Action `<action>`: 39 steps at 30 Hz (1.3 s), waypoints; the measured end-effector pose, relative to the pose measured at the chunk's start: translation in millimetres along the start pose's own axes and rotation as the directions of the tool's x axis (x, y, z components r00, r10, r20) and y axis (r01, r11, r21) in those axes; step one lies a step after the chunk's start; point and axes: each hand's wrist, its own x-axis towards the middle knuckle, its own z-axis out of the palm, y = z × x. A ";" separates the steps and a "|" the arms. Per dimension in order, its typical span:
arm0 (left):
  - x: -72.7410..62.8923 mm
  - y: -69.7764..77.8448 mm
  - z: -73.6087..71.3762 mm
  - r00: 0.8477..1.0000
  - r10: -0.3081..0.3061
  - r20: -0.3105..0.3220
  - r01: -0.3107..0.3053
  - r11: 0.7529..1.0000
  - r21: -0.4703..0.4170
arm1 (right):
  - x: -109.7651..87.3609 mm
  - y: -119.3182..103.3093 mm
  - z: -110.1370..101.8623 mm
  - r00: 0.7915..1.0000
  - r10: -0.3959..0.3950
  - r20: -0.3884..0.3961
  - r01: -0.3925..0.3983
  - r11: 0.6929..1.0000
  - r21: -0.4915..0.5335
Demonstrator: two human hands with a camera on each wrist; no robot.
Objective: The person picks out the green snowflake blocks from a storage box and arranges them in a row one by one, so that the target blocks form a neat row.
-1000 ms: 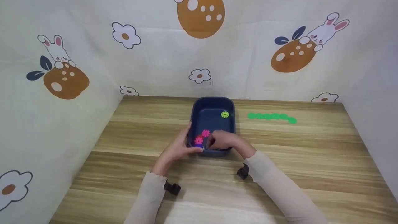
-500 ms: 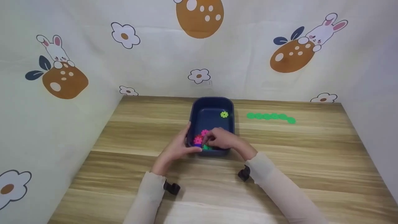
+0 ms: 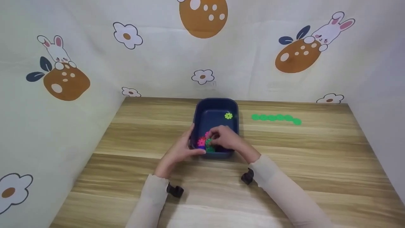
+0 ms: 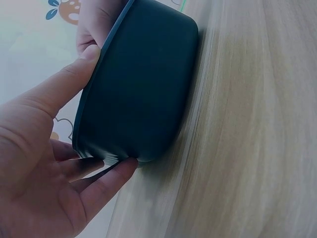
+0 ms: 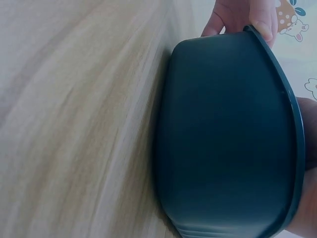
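Observation:
A deep navy plastic box (image 3: 216,155) stands on the wood-grain table. My left hand (image 3: 182,148) holds its near left corner, thumb on the rim and fingers along the outer wall, as the left wrist view shows. Inside the box, my right hand (image 3: 225,138) pinches a green notched disc (image 3: 208,142) over the near end. Pink notched discs (image 3: 201,142), with red and blue ones partly hidden, lie in the near left corner beneath the fingers. Near the far right inside corner lies a yellow-green disc (image 3: 228,116). The box wall (image 5: 228,134) hides most of the right hand in its wrist view.
To the right of the box, a row of several green discs (image 3: 276,117) lies on the table (image 3: 300,152), its right end bending toward me. A cream cloth (image 3: 158,63) printed with rabbits and flowers hangs behind the table and at its sides.
My right hand has risen slightly from the box's near end, bringing a green disc into view between its fingertips. My left hand and the box have stayed in place.

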 end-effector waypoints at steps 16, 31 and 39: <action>-0.7 -0.6 0.5 1.000 0.001 -0.007 -0.001 0.999 -0.047 | -16.9 5.9 -42.8 0.936 0.032 -0.351 0.039 0.980 0.194; 0.9 0.3 1.9 0.999 -0.033 -0.013 0.033 0.999 0.000 | -75.3 104.5 -142.1 0.780 0.383 -0.495 -0.148 0.882 0.448; 0.3 1.2 1.2 1.000 -0.021 -0.014 0.021 1.000 -0.007 | -119.1 157.3 -172.4 0.696 0.554 -0.457 -0.309 0.806 0.505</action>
